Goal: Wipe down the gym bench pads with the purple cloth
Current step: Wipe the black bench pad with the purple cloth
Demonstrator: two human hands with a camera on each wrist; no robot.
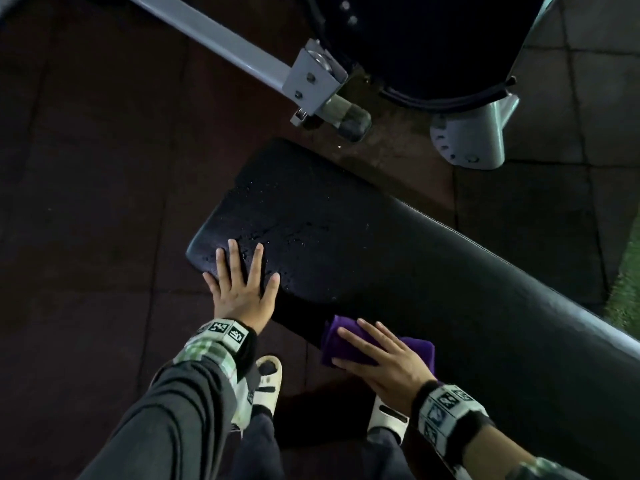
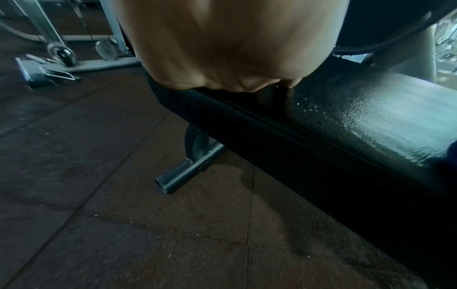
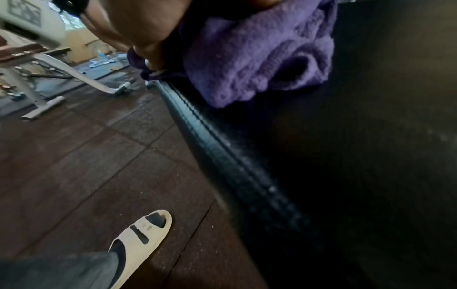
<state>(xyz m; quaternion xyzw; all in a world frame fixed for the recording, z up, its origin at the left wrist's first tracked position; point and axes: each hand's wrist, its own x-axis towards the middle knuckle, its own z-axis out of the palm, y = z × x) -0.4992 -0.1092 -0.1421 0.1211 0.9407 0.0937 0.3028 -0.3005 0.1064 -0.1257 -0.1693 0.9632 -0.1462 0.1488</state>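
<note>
A long black bench pad [image 1: 363,237] runs from centre to lower right, with water droplets near its narrow end. My left hand [image 1: 242,275] lies flat on that end, fingers spread and straight. My right hand [image 1: 374,351] presses flat on a folded purple cloth [image 1: 415,348] at the pad's near edge. In the right wrist view the purple cloth [image 3: 259,54] bunches on the pad [image 3: 371,156] beside its stitched seam, and my thumb touches the cloth edge. The left wrist view shows my palm [image 2: 222,43] on the wet pad [image 2: 371,117].
A grey steel frame bar [image 1: 221,39] with a rubber-capped foot crosses the top. Another dark pad on a grey post [image 1: 467,136] stands beyond. The bench's steel foot [image 2: 183,172] rests on dark rubber floor tiles. My white sandals [image 1: 266,382] stand close to the bench.
</note>
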